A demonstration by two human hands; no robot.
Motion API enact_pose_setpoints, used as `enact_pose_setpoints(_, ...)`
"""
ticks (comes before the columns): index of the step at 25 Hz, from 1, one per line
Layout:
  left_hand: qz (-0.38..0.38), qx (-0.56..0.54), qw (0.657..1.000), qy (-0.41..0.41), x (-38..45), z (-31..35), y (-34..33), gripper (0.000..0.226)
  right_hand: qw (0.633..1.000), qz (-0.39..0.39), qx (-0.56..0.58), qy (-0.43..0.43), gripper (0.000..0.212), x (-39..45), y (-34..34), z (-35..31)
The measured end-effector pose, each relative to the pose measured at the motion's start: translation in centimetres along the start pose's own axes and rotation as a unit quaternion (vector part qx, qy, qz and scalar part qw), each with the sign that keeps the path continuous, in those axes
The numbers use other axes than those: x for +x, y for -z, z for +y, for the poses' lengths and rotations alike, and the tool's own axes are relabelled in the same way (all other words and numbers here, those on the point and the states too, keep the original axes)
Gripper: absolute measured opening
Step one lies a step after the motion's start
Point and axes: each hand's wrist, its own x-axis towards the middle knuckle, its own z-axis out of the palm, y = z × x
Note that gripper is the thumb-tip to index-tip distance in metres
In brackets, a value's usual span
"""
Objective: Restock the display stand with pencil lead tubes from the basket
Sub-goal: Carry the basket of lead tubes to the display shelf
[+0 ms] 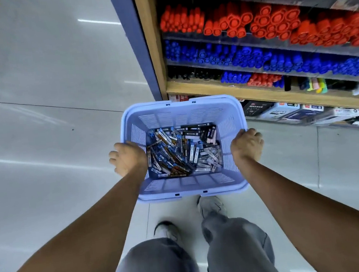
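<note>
Now both hands point(128, 157) point(247, 145) grip the basket point(180, 115) rim beside shelves point(265, 94).

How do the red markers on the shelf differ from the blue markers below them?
The red-capped markers fill the higher row; the blue-capped markers fill the row beneath. Besides position, only cap colour differs. Both are packed densely, caps facing outward, in the wooden display shelf.

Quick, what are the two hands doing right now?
Left hand: grips the left rim of the basket.
Right hand: grips the basket's right rim.
</note>
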Motion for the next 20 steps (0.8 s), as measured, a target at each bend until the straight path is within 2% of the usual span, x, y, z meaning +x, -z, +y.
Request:
enact_pose_setpoints(6, 0.062, -0.058, 0.996, -0.018, -5.5, -1.7, 18.7, 0.046, 0.99, 0.036, 0.039, 0.129, 0.044, -10.4, 13.5, -6.8)
enact_pose_setpoints(11, 0.128, -0.084, 0.988, 0.0, -10.4, -2.8, 34.0, 0.045, 0.979, 0.04, 0.05, 0.194, 0.041, -19.5, 22.5, -13.6)
enact_pose_setpoints(15, 0.183, -0.137, 0.973, 0.043, -13.3, -5.2, 43.8, 0.046, 0.96, 0.016, 0.06, 0.274, 0.041, -26.3, 28.0, -19.0)
enact_pose_setpoints(20, 0.226, -0.192, 0.947, 0.122, -15.3, -11.1, 53.1, 0.052, 0.922, -0.025, 0.067, 0.381, 0.048, -34.2, 31.3, -27.4)
